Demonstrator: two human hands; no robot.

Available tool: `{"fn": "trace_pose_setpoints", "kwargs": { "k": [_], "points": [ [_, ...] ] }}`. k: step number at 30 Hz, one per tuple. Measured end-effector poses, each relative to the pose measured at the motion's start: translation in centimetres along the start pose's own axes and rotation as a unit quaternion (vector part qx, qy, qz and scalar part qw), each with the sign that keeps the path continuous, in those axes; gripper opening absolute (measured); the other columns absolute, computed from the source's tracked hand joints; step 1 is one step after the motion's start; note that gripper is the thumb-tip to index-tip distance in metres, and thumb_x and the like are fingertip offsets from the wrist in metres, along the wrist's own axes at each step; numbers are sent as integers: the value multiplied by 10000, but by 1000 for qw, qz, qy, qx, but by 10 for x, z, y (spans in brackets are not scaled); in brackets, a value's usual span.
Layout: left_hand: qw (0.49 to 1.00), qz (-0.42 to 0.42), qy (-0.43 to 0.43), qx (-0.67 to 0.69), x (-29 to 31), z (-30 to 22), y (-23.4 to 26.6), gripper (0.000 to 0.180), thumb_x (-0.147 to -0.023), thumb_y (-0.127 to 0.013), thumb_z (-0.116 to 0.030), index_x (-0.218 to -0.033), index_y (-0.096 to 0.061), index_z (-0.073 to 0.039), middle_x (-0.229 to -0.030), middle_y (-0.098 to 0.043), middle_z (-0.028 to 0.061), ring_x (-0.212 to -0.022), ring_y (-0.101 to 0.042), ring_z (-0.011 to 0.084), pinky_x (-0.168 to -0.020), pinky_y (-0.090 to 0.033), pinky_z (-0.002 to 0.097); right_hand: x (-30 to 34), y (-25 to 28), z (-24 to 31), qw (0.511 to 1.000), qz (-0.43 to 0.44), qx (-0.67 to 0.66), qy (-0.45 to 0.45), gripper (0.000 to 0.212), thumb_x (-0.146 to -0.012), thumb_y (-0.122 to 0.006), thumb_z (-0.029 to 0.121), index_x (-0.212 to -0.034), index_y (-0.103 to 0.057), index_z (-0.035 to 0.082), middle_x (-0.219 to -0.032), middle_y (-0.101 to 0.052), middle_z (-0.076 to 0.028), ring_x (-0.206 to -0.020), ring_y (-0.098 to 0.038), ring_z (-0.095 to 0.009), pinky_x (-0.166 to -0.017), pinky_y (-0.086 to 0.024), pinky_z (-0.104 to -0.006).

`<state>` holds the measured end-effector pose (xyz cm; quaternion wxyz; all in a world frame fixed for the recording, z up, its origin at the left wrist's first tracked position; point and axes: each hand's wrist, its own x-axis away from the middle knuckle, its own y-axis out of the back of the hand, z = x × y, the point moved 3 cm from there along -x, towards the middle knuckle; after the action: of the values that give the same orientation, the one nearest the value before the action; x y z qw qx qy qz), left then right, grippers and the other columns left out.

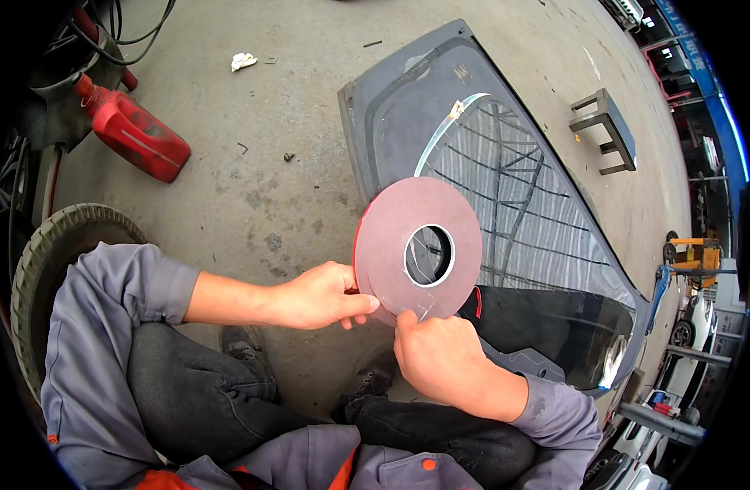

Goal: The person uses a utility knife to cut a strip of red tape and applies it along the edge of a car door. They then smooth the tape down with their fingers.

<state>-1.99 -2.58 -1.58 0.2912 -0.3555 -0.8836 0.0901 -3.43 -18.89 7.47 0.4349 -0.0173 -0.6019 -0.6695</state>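
Observation:
A big roll of double-sided tape (383, 229), with pinkish-grey sides, a red outer edge and a white-rimmed core, is held up in front of me. My left hand (322, 298) grips it at its lower left edge, with the thumb lying on the near face. My right hand (444, 355) is closed at the roll's bottom edge, thumb and fingers pinched together against the tape. Whether a loose tape end sits in that pinch is hard to make out. Behind the roll, a dark grey vehicle panel with a large shiny window (506, 196) leans or lies, partly covered by it.
A red plastic jug (138, 135) lies at the left, above a worn tyre (40, 278). Crumpled white paper (243, 61) rests on the stained concrete floor (252, 163). A small dark stool (608, 126) stands far right. Beyond are an orange wheeled tool (694, 255) and parked cars.

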Motion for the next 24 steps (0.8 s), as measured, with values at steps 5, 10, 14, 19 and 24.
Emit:
{"fn": "trace_pose_setpoints", "kwargs": {
  "k": [5, 10, 14, 19, 24],
  "points": [
    [1000, 3, -5, -19, 1, -2, 0, 224, -964, -582, -170, -1072, -650, 14, -926, -684, 67, -785, -620, 119, -702, -532, 280, 0, 0, 0, 1000, -1, 10, 3, 135, -771, -601, 80, -806, -541, -36, -579, -629, -188, -525, -663, -339, -466, -518, -415],
    [999, -6, 7, -33, 2, -2, 0, 238, -964, -564, -178, -1079, -648, 12, -947, -688, 68, -799, -628, 119, -700, -536, 280, 0, -5, 1, 997, -61, 36, 8, 185, -827, -610, 140, -734, -531, 1, -499, -582, -148, -427, -612, -304, -392, -471, -405],
    [999, -6, 21, -44, 3, -6, 0, 231, -969, -558, -156, -1103, -637, 14, -968, -696, 84, -814, -632, 122, -713, -534, 283, -1, -5, 2, 997, -64, 51, -6, 151, -795, -613, 116, -734, -538, 0, -514, -598, -150, -445, -632, -289, -402, -484, -389],
    [998, 0, 29, -63, 2, -6, 1, 233, -968, -559, -159, -1108, -633, 12, -970, -697, 87, -827, -640, 125, -707, -539, 285, 0, -4, 3, 995, -74, 61, -10, 115, -758, -609, 90, -731, -541, 2, -519, -606, -145, -455, -643, -280, -408, -491, -378],
    [997, 2, 31, -65, 3, -8, 3, 251, -972, -564, -185, -1109, -636, 13, -964, -700, 89, -839, -647, 133, -712, -550, 291, -2, -5, 4, 995, -75, 63, -12, 117, -761, -608, 99, -726, -547, 5, -514, -601, -141, -450, -637, -286, -406, -489, -383]
  ]
}}
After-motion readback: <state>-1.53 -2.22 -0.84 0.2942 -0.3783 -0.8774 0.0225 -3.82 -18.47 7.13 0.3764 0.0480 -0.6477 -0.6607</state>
